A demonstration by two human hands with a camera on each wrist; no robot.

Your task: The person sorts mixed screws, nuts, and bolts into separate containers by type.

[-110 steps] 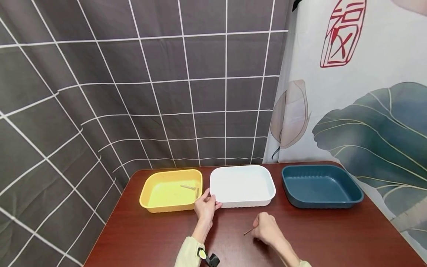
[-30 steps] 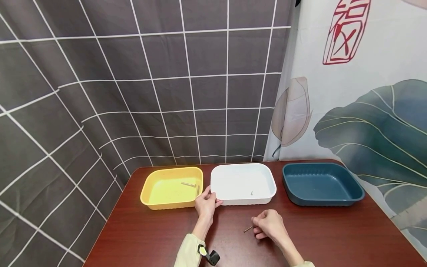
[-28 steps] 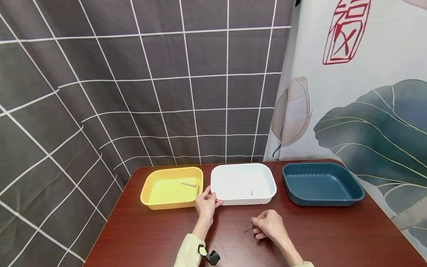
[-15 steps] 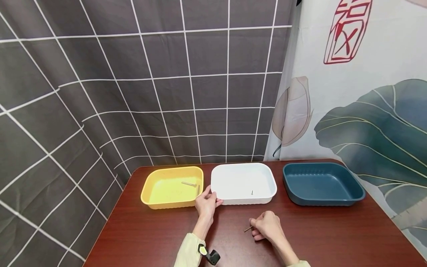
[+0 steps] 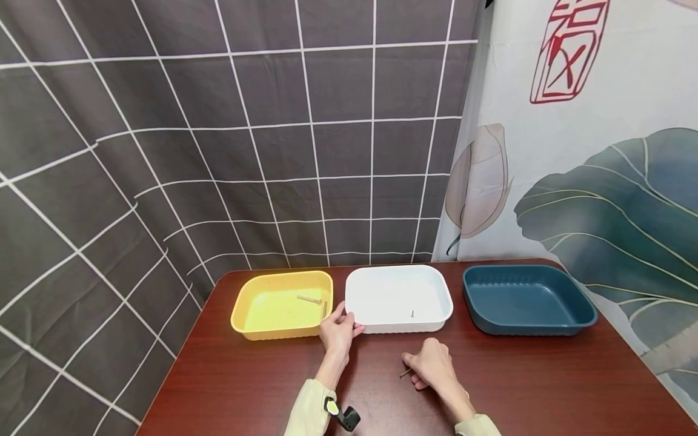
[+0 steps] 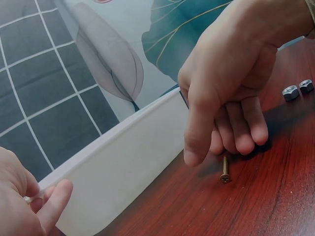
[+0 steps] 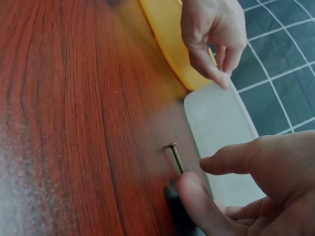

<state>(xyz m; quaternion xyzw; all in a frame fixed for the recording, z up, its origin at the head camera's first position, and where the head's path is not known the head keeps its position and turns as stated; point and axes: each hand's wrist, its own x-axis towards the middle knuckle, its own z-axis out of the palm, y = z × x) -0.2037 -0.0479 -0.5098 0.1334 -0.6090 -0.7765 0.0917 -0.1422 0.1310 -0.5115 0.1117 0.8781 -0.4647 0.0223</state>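
Observation:
My left hand (image 5: 336, 333) pinches the front left corner of the white tray (image 5: 376, 329); the left wrist view shows its fingers at the rim. A brass-coloured screw (image 7: 175, 156) lies on the table in front of this tray. My right hand (image 5: 432, 366) hovers low over it, thumb and index finger apart on either side, not gripping it. In the head view the hand covers part of the screw. Two silver nuts (image 6: 298, 90) sit on the table beyond my right hand. Inside the white tray lies a small screw (image 5: 412, 313).
The yellow tray (image 5: 272, 334) stands left of the white one, with long metal screws (image 5: 309, 300) inside. A dark blue tray (image 5: 529, 330) stands at the right. All three line the back of the red-brown table (image 5: 234, 387), before hanging cloths.
A small screw now lies in the white tray, absent 3.7 s ago. My right hand has shifted slightly left over the brass-coloured screw. My left hand keeps its hold on the tray.

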